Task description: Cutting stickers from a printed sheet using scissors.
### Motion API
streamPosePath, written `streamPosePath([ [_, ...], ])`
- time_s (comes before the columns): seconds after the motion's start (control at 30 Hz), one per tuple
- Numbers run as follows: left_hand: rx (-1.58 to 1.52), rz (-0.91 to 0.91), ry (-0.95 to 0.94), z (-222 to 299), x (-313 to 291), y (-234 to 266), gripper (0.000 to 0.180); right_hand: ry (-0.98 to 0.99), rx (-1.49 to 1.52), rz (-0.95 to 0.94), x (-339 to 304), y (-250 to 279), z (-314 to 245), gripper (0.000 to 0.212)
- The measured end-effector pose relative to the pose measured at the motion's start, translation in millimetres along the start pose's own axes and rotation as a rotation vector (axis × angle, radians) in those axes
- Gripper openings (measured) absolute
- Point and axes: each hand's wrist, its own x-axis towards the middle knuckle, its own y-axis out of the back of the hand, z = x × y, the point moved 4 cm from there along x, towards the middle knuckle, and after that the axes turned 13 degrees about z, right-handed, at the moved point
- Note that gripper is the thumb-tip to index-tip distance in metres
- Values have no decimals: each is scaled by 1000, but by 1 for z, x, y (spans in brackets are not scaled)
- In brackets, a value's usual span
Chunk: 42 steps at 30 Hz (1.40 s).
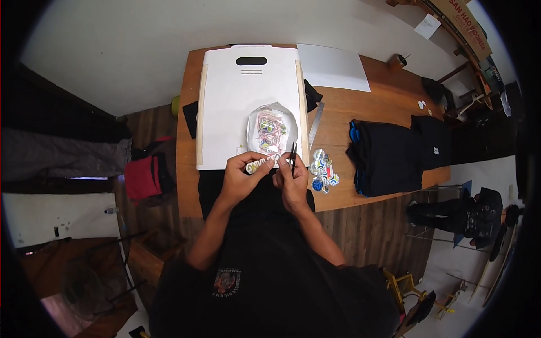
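My left hand [241, 177] is closed on a pale cut-out strip [260, 167] with lettering, pinched between thumb and fingers. My right hand [292, 183] meets the strip's right end with its fingertips. It also grips a small black two-pronged tool [293, 156], points upward; whether it is snips or tweezers I cannot tell. Just beyond both hands, a white round container [251, 130] holds pinkish clear scraps and colourful printed pieces. It rests on a white board [225, 112]. To the right of my right hand lies a pile of colourful cut-out prints [323, 172] on the wooden table [338, 112].
A metal ruler [316, 124] lies beside the board's right edge. Folded dark garments [389, 158] are stacked farther right. A white sheet [335, 67] and a brown cup [397, 62] are at the back. Black cloth [211, 186] hangs under the board's front edge. Another person [468, 214] is at far right.
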Motion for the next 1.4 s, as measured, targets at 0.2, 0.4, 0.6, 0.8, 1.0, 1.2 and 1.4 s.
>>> streamPosePath([
  [0.2,-125,58,63,-6,-4,2,15,21,13,17,-7,-6,-2,12],
  [0.4,-417,12,188,-6,-9,-3,20,58,28,39,-5,-8,-5,11],
  [0.6,-366,37,162,-4,-12,-10,20,80,-44,48,-6,-12,-8,11],
  [0.8,-299,175,115,5,-13,-8,12,40,-22,-163,-10,-10,-11,26],
  [1.0,-294,288,119,10,-13,-8,11,-29,-46,-246,-20,-16,-10,38],
  [1.2,-334,244,31,13,-17,-10,10,-7,-55,-321,-25,-28,-9,36],
  [1.4,-300,259,-22,16,-16,-12,9,19,-49,-300,-24,-27,-7,34],
])
